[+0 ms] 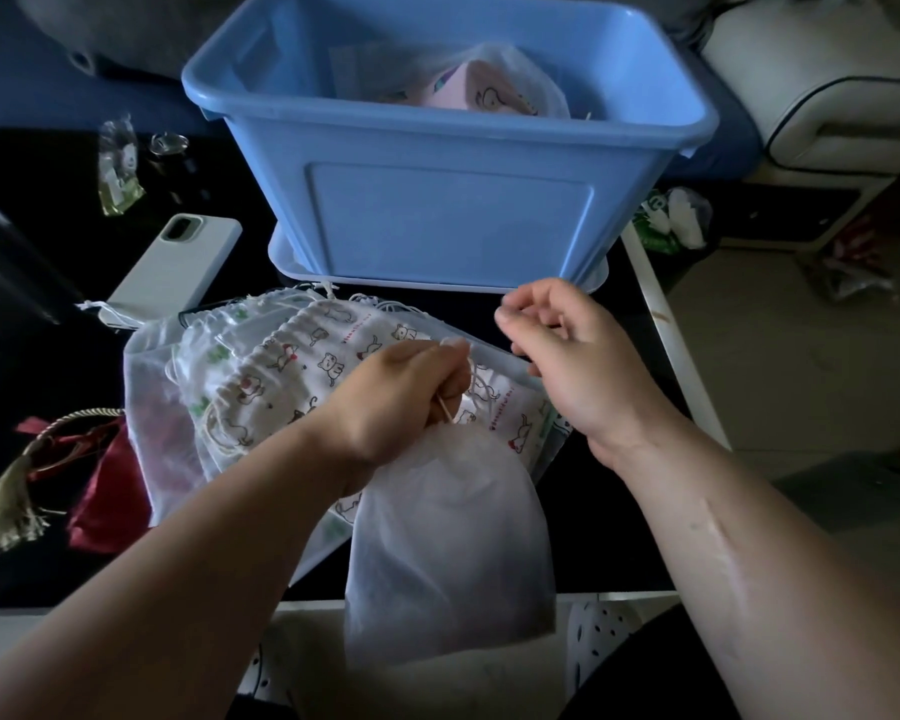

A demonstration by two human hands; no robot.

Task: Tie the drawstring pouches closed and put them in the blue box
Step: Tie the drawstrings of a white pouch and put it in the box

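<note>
A plain white drawstring pouch (pixel 450 553) hangs over the table's near edge. My left hand (pixel 401 394) grips its gathered neck and cord. My right hand (pixel 557 340) hovers just right of it with fingers curled, thumb and forefinger pinched together; whether a cord end lies between them is too fine to tell. Under the pouch lies a pile of white pouches printed with cartoon animals (pixel 302 366). The blue box (pixel 448 210) stands behind them on its lid, holding one pouch (pixel 494 90).
A white phone (pixel 178 262) lies at left of the box. A red pouch with a gold tassel (pixel 100 491) sits at the table's left. Small clear packets (pixel 118 163) lie at the far left. The table's right edge (pixel 671 335) drops to the floor.
</note>
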